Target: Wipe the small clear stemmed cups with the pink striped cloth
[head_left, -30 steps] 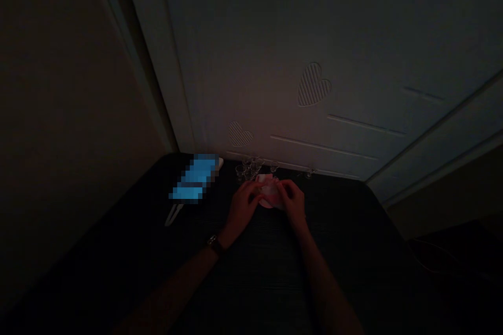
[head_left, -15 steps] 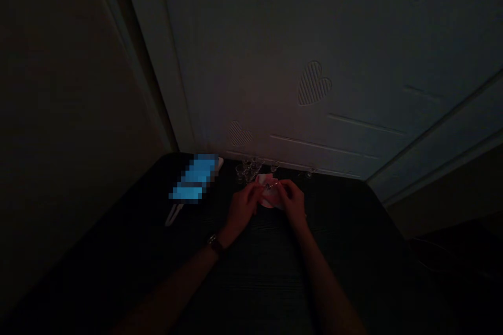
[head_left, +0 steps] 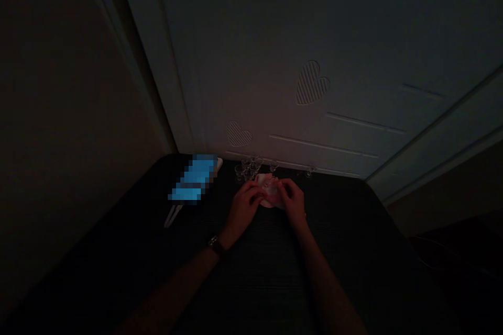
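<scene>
In the dim light a crumpled pink-and-white piece of cloth or paper (head_left: 268,202) lies between my hands on the dark table. My left hand (head_left: 244,204) is at its left side, thumb and fingers pinched together. On the other side my right hand (head_left: 292,200) is closed in a pinch as well, touching the cloth's right edge. A small glint shows between the fingertips, too dark and small to name. Just beyond the hands several small clear glasses (head_left: 249,168) stand in a cluster. One more small glass (head_left: 274,166) stands right of them.
On the left lies a device with a lit, blurred-out screen (head_left: 194,180), a pale strap (head_left: 171,215) at its near end. Another small clear object (head_left: 310,171) is near the table's back edge. A white panel with raised hearts (head_left: 312,84) rises behind the dark table (head_left: 259,272).
The fingertips have shifted slightly over the cloth. The shiny small thing seen between them earlier shows less clearly now. The glasses and the lit device stay where they were.
</scene>
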`<state>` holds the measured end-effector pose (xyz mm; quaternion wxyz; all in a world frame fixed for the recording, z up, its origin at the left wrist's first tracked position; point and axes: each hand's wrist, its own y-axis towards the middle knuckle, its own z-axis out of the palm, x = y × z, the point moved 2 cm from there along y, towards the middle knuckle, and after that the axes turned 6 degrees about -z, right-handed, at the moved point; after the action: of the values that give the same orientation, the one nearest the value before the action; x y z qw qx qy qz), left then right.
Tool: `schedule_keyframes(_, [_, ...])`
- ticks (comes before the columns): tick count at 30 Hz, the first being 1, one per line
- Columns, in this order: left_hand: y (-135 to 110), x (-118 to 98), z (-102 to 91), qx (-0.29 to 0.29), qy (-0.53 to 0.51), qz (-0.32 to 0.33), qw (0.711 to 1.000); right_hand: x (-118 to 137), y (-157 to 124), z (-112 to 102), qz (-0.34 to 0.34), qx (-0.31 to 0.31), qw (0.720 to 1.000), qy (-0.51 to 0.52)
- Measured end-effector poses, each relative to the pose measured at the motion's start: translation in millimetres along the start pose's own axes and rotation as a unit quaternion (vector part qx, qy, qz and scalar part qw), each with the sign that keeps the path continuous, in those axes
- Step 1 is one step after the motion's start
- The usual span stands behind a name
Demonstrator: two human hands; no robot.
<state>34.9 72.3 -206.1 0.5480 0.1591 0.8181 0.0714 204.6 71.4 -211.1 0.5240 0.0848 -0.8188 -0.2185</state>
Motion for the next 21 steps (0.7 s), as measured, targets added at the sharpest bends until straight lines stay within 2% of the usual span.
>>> schedule_keyframes(11, [-4.0,4.9,0.5,0.025,-0.084,-0.077,0.993,-0.4,-0.2,1.8,0.009,0.018,1.0,0.0])
schedule_keyframes(21, [-3.3,4.6,3.4,0.015,-0.077,-0.06,0.995,-3.1,1.8,1.0,0.017,0.003,1.0,0.014])
